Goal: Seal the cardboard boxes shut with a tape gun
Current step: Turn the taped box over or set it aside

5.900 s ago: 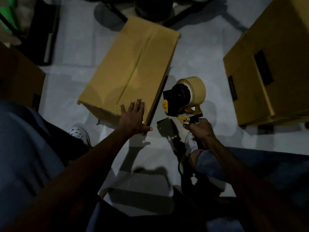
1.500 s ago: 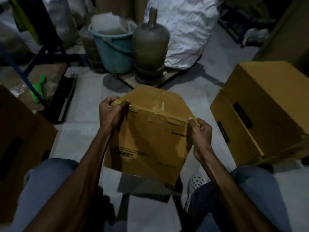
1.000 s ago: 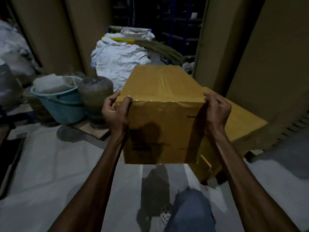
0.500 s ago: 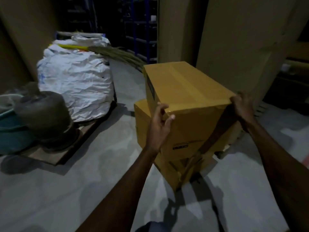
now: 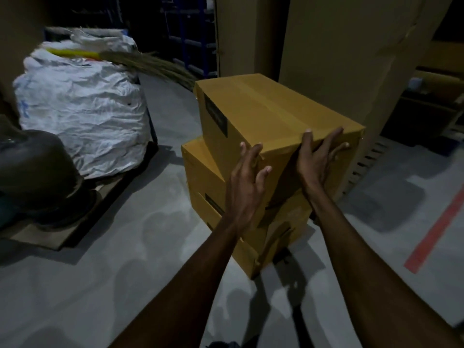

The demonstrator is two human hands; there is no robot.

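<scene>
The dark labels on the taped upper box (image 5: 253, 114) and the lower box (image 5: 213, 197) could not be read. The upper box's near end was pressed by the left hand (image 5: 247, 182) and right hand (image 5: 316, 159), each grip spread flat.

two stacked cardboard boxes (image 5: 263, 116), one white sack (image 5: 80, 116), one broom (image 5: 150, 64), two hands (image 5: 247, 177)

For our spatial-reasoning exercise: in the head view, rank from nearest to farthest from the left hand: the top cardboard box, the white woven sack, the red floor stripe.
From the left hand:
1. Top cardboard box, touched.
2. White woven sack, far left.
3. Red floor stripe, far right.
</scene>
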